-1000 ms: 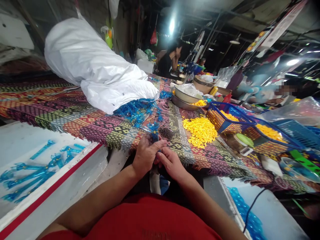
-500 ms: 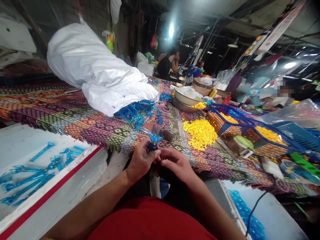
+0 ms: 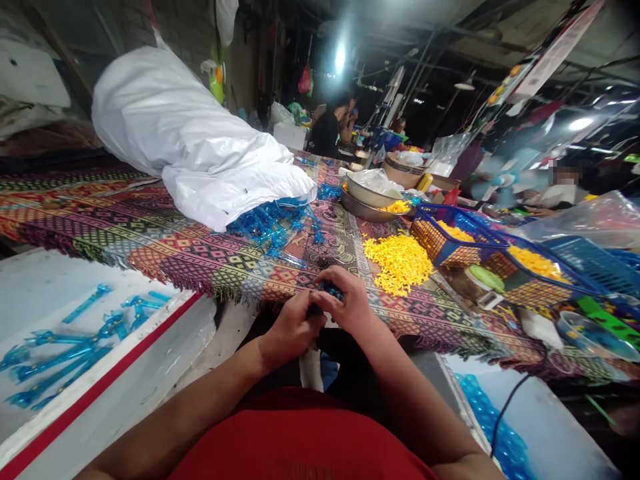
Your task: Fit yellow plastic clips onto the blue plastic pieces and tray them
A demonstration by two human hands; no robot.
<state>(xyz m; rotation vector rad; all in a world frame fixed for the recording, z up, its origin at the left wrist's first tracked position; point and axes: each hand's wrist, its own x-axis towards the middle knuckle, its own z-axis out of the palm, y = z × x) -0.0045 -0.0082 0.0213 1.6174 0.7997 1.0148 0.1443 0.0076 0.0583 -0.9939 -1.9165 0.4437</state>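
A large white woven sack [image 3: 185, 140] lies on its side across a table draped in a patterned woven cloth [image 3: 125, 230] of purple, red, and yellow. Below the table's near edge on the left is a white tray with a red stripe along its rim [image 3: 117, 373], holding long blue plastic pieces [image 3: 65, 353]. On the right, two blue-rimmed mesh baskets [image 3: 450, 243] hold yellow plastic bits, beside a metal bowl [image 3: 363, 203]. A loose heap of yellow plastic bits [image 3: 397, 263] sits on the cloth, and a tangle of blue plastic pieces [image 3: 270, 223] lies against the sack's end. (A co-worker [image 3: 327, 130] sits at the far end of the table.)

The person's forearms come up from a red shirt [image 3: 300, 447], and both hands meet just off the cloth's near edge. The right hand [image 3: 347, 300] has its fingers [image 3: 345, 283] pressed together and curled over a small blue plastic piece [image 3: 330, 290], mostly hidden between the hands. The left hand [image 3: 293, 330] is closed, its fingers [image 3: 305, 310] curled in against the right hand; whether they pinch the piece, I cannot tell.
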